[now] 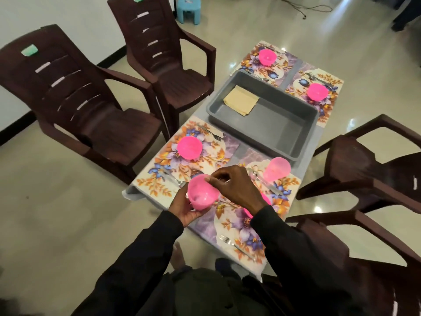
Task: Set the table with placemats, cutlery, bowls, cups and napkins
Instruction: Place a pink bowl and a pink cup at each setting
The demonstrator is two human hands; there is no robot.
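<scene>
My left hand point(183, 207) grips a pink cup point(201, 192) from below, over the near edge of the table. My right hand point(234, 185) pinches the rim of that cup with thumb and fingertips. Another pink cup point(276, 168) stands upside down on the near right floral placemat point(241, 226). A pink bowl point(189, 147) sits on the near left placemat point(159, 165), and two more pink bowls point(267, 57) point(317, 91) sit on the far placemats. A further pink piece shows partly under my right wrist. Forks point(237, 247) point(210, 132) lie on the mats.
A grey tub point(282, 137) in the middle of the table holds folded beige napkins point(241, 100). Dark brown plastic chairs point(91, 103) stand on the left, and others point(364, 169) on the right. A blue stool point(189, 9) is far back on the tiled floor.
</scene>
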